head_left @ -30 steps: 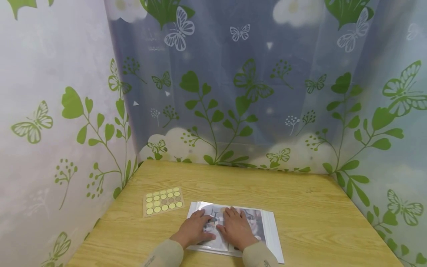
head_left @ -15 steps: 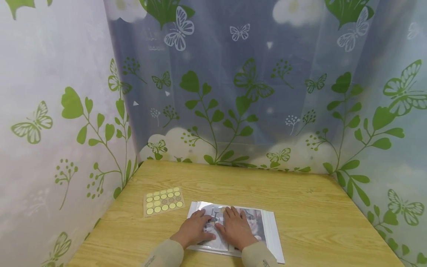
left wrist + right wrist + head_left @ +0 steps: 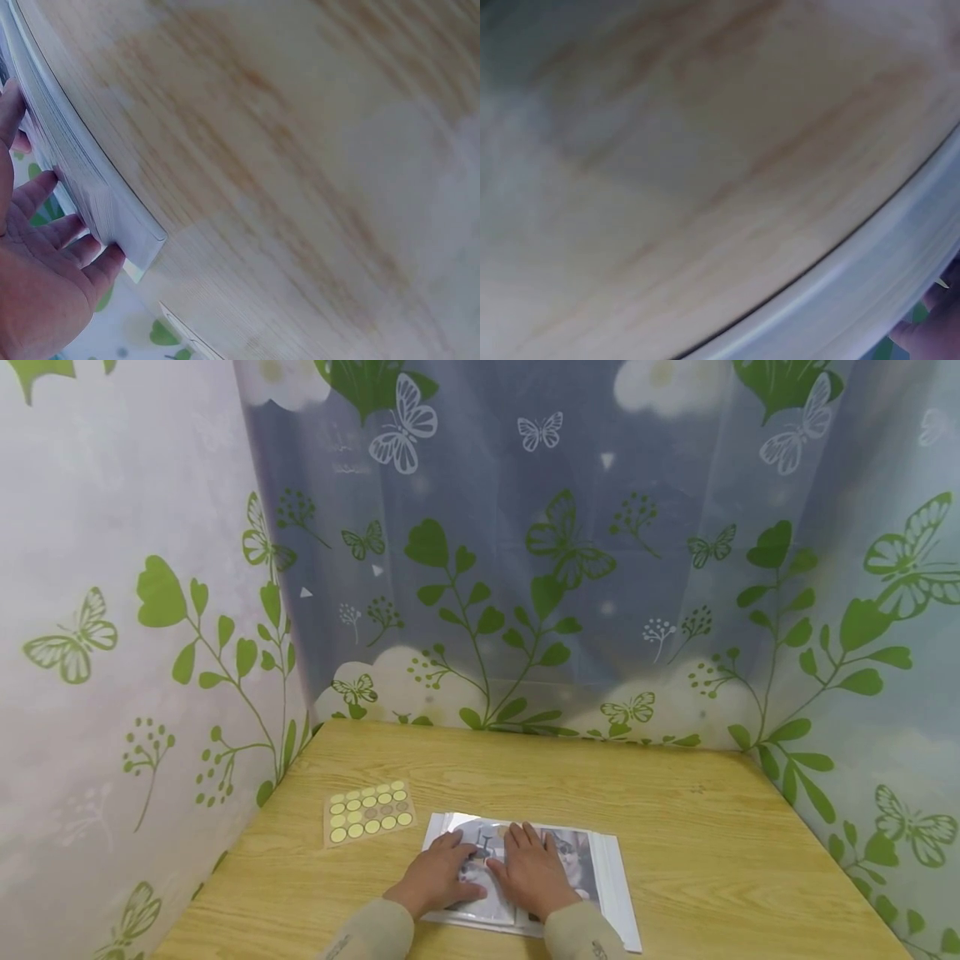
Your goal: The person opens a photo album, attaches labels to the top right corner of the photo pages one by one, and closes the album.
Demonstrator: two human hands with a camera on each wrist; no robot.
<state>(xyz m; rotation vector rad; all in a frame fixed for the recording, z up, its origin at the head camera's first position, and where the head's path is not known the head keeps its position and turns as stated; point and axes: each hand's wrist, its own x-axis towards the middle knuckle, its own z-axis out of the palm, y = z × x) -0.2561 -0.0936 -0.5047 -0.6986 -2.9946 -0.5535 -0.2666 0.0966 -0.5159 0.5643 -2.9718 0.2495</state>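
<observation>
1. On my remote feed, the photo album lies spread at the lower middle of the frame, long axis running left to right, directly beneath both hands.
2. The left hand rests on its left page, fingers slightly apart, clamping nothing.
3. I see the right hand flat by the seam, fingers together, nearer the right page's cat photo.

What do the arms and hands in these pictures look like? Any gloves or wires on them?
They are a person's. The left hand and right hand are bare, with no gloves or wires visible. The left sleeve and right sleeve are beige and long, each with a small dark marking too small to read.
</observation>
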